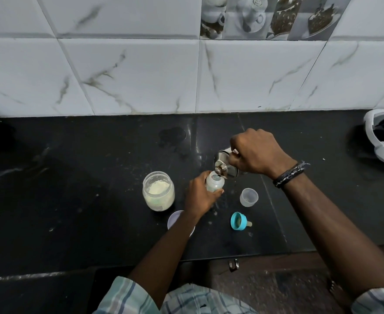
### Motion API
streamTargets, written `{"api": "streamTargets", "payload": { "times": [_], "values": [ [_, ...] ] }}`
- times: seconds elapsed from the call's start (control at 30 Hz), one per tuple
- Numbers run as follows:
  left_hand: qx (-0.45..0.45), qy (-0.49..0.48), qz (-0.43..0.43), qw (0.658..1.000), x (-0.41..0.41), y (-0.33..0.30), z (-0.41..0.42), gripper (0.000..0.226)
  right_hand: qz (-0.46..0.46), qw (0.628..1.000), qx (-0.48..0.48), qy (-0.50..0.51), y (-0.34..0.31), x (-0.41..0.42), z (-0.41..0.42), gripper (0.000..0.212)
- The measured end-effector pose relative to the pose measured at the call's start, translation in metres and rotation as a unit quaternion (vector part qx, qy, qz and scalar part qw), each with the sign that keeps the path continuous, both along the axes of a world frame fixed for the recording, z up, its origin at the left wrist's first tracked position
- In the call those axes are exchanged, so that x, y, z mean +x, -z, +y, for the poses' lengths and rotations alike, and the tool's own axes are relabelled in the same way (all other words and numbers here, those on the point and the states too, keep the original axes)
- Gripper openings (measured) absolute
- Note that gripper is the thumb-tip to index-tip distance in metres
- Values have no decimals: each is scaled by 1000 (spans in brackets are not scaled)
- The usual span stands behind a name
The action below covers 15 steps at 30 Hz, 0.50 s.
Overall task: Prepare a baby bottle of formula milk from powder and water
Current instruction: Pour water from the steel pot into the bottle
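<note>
**Steel flask tipped at the bottle's mouth**

The right hand [258, 152], wrist bent and knuckles up, grips a steel flask [225, 164] tilted so its spout meets the open neck of the baby bottle [214, 182]. The left hand [200, 197] wraps its fingers round that bottle, holding it upright on the black counter [73, 200]. Just left stands the open powder jar [158, 191]; the teal nipple ring [239, 220] lies on its side nearer the counter's edge, a clear cap [249, 197] beside.
</note>
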<state>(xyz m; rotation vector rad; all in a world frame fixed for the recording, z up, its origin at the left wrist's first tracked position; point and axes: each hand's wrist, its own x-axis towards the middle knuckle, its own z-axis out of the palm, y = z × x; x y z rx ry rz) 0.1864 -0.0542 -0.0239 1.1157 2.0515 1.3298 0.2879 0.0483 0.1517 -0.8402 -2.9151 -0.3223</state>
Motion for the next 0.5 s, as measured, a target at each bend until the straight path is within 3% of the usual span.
{"api": "streamTargets", "payload": {
  "times": [0.5],
  "values": [
    [-4,-10,8,1000,1,0,0,52,-34,998,31,-53,-2,-7,-11,25]
  ]
}}
